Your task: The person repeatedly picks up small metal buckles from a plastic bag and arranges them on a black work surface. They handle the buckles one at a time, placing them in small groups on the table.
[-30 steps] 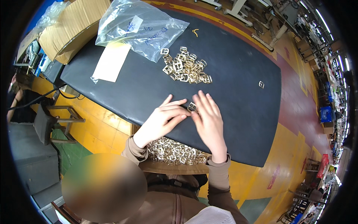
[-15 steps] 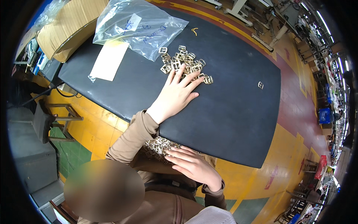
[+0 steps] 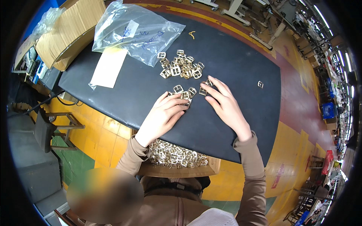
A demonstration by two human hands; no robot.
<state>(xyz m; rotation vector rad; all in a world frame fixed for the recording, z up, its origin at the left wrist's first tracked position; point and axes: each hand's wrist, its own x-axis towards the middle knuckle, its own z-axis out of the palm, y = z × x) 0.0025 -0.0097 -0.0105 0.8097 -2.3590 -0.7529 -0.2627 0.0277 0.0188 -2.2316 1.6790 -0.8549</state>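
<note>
A pile of small gold metal buckles [image 3: 175, 70] lies on the dark padded tabletop [image 3: 233, 124]. Nearer to me, a few buckles [image 3: 178, 89] have been split off from it. My left hand [image 3: 163, 116] rests beside these, its fingers stretched out over the closest ones and partly covering them. On the right, my right hand [image 3: 227, 108] touches a couple of other buckles [image 3: 203, 91] with spread fingertips, and they lie against the table. Below the near table edge, an open cardboard box [image 3: 215, 165] holds a mass of similar buckles.
One lone buckle [image 3: 260, 84] lies near the right edge. Toward the back left are a clear plastic bag [image 3: 151, 37], a pale paper sheet [image 3: 109, 69] and a large cardboard box [image 3: 71, 34]. A yellow scrap [image 3: 192, 35] lies behind the pile. A stool [image 3: 49, 128] stands at left.
My left hand has drawn back toward me from the pile, with several buckles now nearer the front edge. My right hand has risen from the box of buckles onto the tabletop.
</note>
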